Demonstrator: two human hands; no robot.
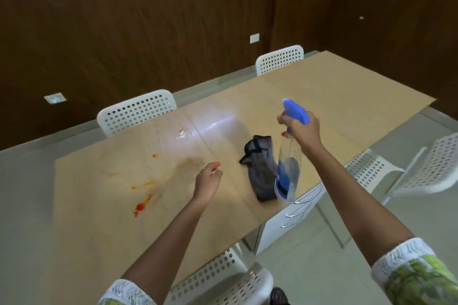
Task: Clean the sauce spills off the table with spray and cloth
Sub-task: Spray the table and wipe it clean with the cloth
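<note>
Orange-red sauce spills [141,205] streak the left part of the light wooden table [322,96], with smaller spots further back. A wet shiny patch [182,133] lies toward the far edge. My right hand [301,129] grips a clear spray bottle [288,176] with a blue head, held in the air above the table's right side, its nozzle pointing away. A dark grey cloth [262,171] lies crumpled on the table just left of the bottle. My left hand [208,179] hovers over the table's middle, fingers loosely curled, holding nothing.
White perforated chairs stand around the table: two at the far side [136,111] [280,58], one at the near edge [218,280], others at the right [371,168]. A dark wood-panelled wall is behind. The floor is pale.
</note>
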